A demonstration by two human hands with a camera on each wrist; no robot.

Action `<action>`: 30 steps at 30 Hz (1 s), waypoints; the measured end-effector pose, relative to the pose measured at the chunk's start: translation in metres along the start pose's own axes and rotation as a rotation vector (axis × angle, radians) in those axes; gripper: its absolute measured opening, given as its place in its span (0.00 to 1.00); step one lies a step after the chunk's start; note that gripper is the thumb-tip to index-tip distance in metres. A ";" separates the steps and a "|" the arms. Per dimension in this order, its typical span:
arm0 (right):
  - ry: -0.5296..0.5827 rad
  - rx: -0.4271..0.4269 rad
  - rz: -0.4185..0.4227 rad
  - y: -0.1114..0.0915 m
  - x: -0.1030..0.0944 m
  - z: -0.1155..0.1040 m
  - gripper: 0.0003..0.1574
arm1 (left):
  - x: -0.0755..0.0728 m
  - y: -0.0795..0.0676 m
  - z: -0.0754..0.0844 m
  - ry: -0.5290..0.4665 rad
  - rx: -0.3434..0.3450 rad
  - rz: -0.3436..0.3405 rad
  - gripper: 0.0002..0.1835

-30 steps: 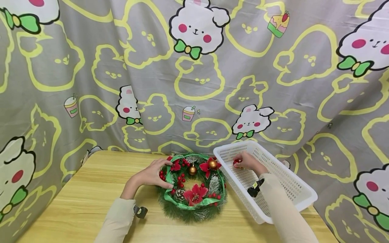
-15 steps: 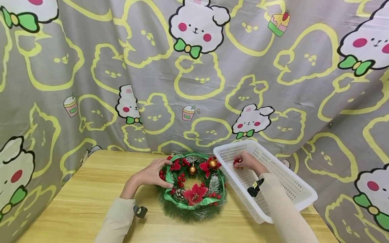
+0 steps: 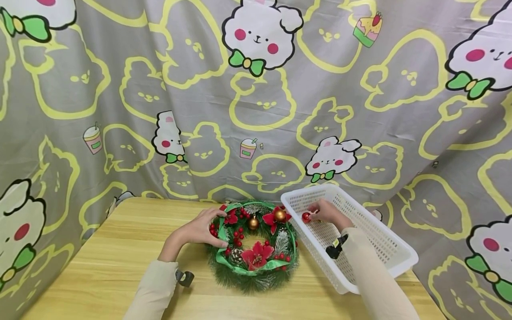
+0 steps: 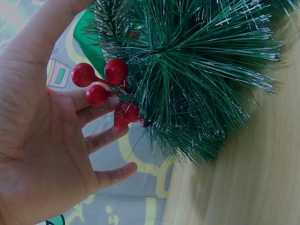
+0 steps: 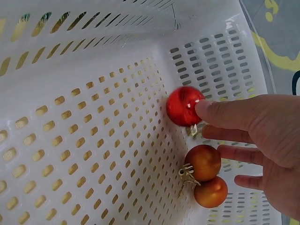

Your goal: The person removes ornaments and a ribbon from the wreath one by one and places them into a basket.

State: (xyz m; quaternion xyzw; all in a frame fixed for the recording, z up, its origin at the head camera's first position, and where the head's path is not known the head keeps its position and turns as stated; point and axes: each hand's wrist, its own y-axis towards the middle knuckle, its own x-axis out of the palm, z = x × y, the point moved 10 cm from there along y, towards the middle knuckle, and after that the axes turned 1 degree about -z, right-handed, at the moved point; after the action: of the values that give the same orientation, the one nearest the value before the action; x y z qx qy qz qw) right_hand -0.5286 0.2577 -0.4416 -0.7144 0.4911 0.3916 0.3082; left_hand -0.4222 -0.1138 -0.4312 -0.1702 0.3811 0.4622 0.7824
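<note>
A green Christmas wreath (image 3: 256,284) with red flowers, berries, a pinecone, gold balls and green ribbon lies on the table. At its left side, my left hand (image 3: 200,229) rests with fingers spread; in the left wrist view the fingers reach behind a cluster of red berries (image 4: 116,71). Inside the white basket, my right hand (image 3: 328,212) pinches a shiny red Christmas ball (image 5: 184,106), thumb on its side and forefinger near its gold cap. Two orange-gold balls, one (image 5: 203,162) above the other (image 5: 211,192), lie below it in the right wrist view, beside the other fingers.
The white perforated basket (image 3: 380,224) stands at the wreath's right, its near-left rim close to the branches. Wooden tabletop (image 3: 116,249) extends left and in front. A grey cartoon-print curtain (image 3: 272,146) hangs right behind the table.
The red ball has shifted slightly left in the basket and shows more beyond my right fingertips. My left hand and the wreath have stayed in place.
</note>
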 end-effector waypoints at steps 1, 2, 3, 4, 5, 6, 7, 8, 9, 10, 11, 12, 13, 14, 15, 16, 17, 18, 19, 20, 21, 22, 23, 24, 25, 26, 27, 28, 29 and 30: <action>-0.002 -0.007 -0.004 0.000 0.000 -0.001 0.16 | 0.000 0.000 0.000 0.001 0.001 0.001 0.48; 0.001 -0.008 -0.006 0.000 0.000 -0.001 0.15 | 0.000 0.000 0.000 0.003 0.000 0.002 0.48; 0.000 -0.011 -0.008 0.000 0.000 -0.002 0.15 | 0.000 0.000 0.000 0.003 -0.001 0.001 0.48; 0.002 -0.013 -0.010 0.000 0.000 -0.002 0.14 | 0.000 0.000 -0.001 0.002 -0.002 0.001 0.48; 0.002 -0.014 -0.011 0.000 0.000 -0.002 0.14 | 0.000 0.000 -0.001 0.000 -0.004 0.000 0.48; 0.003 -0.011 -0.009 0.000 0.000 -0.003 0.13 | 0.000 0.000 -0.001 0.000 -0.006 -0.001 0.48; 0.002 -0.013 -0.009 0.000 0.000 -0.003 0.14 | 0.000 0.000 -0.001 0.000 -0.008 -0.001 0.48; 0.003 -0.012 -0.007 0.000 0.000 -0.003 0.14 | 0.000 0.000 -0.001 0.000 -0.010 -0.002 0.47; 0.001 -0.013 -0.006 0.000 0.000 -0.003 0.14 | 0.000 0.000 -0.001 -0.001 -0.010 -0.002 0.47; -0.001 -0.018 -0.005 0.000 0.000 -0.003 0.14 | 0.000 0.000 -0.001 -0.001 -0.011 -0.002 0.47; 0.000 -0.017 -0.004 0.000 0.000 -0.003 0.14 | 0.000 0.000 -0.001 0.001 -0.012 -0.002 0.47; 0.000 -0.017 -0.003 0.000 -0.001 -0.003 0.15 | 0.000 0.000 -0.001 0.003 -0.011 -0.001 0.47; 0.000 -0.020 -0.002 0.000 0.000 -0.003 0.15 | 0.000 0.000 -0.002 0.003 -0.010 -0.001 0.47; -0.004 -0.025 -0.001 0.000 0.000 -0.003 0.15 | 0.000 0.000 -0.002 0.004 -0.010 -0.001 0.48; -0.005 -0.025 0.002 0.000 -0.001 -0.003 0.16 | 0.000 0.000 -0.003 0.006 -0.010 -0.001 0.48; -0.005 -0.024 0.006 0.000 -0.001 -0.003 0.16 | 0.000 0.000 -0.003 0.007 -0.010 -0.001 0.48; -0.011 -0.019 0.013 -0.001 -0.003 -0.003 0.17 | 0.001 0.001 -0.003 0.007 -0.008 -0.001 0.48; -0.018 -0.025 0.019 -0.001 -0.004 -0.004 0.18 | 0.001 0.000 -0.003 0.005 -0.007 -0.001 0.48; -0.019 -0.025 0.028 -0.002 -0.005 -0.004 0.18 | 0.001 0.000 -0.003 0.003 -0.009 -0.002 0.48; -0.022 -0.024 0.039 -0.002 -0.008 -0.004 0.19 | 0.001 0.000 -0.002 0.002 -0.009 -0.003 0.48; -0.023 -0.024 0.051 -0.003 -0.010 -0.005 0.19 | 0.001 0.000 -0.002 0.000 -0.009 -0.004 0.48; -0.015 -0.017 0.061 -0.003 -0.012 -0.005 0.20 | 0.001 -0.001 -0.001 -0.001 -0.009 -0.005 0.48; -0.015 -0.019 0.072 -0.004 -0.015 -0.005 0.20 | 0.001 -0.001 -0.001 0.000 -0.008 -0.006 0.48; -0.007 -0.018 0.084 -0.004 -0.017 -0.006 0.19 | 0.001 -0.001 0.000 -0.001 -0.010 -0.007 0.48; -0.001 -0.016 0.093 -0.005 -0.020 -0.006 0.19 | 0.001 -0.001 0.000 -0.002 -0.009 -0.007 0.48; 0.001 -0.018 0.102 -0.005 -0.023 -0.007 0.19 | 0.001 -0.002 0.001 -0.002 -0.008 -0.007 0.48; 0.006 -0.024 0.108 -0.005 -0.026 -0.008 0.19 | 0.000 -0.002 0.001 -0.001 -0.007 -0.007 0.48; 0.018 -0.022 0.113 -0.005 -0.029 -0.009 0.20 | 0.000 -0.002 0.001 -0.003 -0.008 -0.007 0.48; 0.012 -0.033 0.121 -0.005 -0.032 -0.011 0.20 | 0.000 -0.002 0.001 -0.005 -0.008 -0.007 0.47; 0.012 -0.043 0.130 -0.005 -0.035 -0.014 0.20 | 0.000 -0.002 0.001 -0.008 -0.008 -0.006 0.47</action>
State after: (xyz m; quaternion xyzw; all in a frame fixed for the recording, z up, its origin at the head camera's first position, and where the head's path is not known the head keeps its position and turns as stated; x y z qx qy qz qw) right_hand -0.5274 0.2641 -0.4043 -0.6898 0.5300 0.4169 0.2636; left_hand -0.4198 -0.1145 -0.4307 -0.1725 0.3754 0.4619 0.7848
